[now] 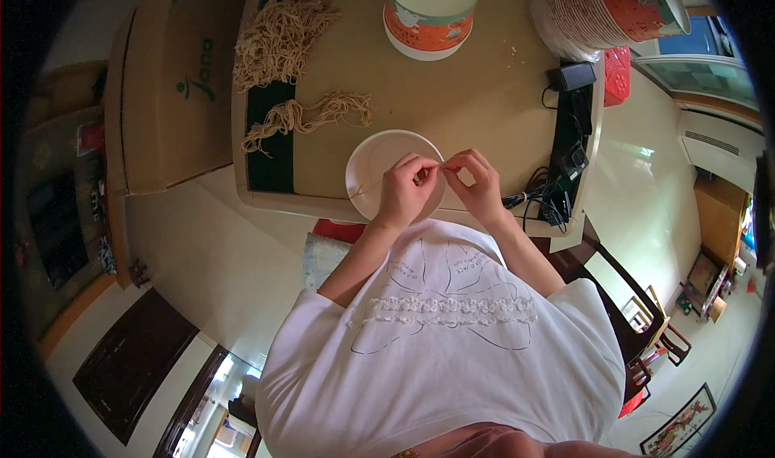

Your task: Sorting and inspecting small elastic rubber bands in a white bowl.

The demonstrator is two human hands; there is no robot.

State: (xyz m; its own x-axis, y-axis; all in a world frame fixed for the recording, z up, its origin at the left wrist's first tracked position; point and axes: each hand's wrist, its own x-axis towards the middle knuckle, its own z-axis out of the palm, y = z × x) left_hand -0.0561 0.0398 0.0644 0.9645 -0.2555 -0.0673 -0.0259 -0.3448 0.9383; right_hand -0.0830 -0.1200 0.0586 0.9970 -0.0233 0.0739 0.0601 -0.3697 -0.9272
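Observation:
Above the right rim of a white round tub [372, 157], my left hand [408, 190] and my right hand [478, 187] meet fingertip to fingertip. Both are closed in a pinch on a thin beige string, mostly hidden by the fingers. A strand of this string [368, 189] crosses the inside of the tub toward my left hand. Beyond the tub to the left lies a small loose bundle of beige string [311, 117]. A bigger tangled heap of the same string [282, 38] sits behind it.
Brown board [476, 102] covers the table. An upturned orange-and-green tub [428, 26] stands at the far middle, and a stack of paper tubs [601, 14] lies far right. Black adapters [571, 78] and coiled cables [537, 195] line the right edge. A large cardboard box [173, 94] stands left.

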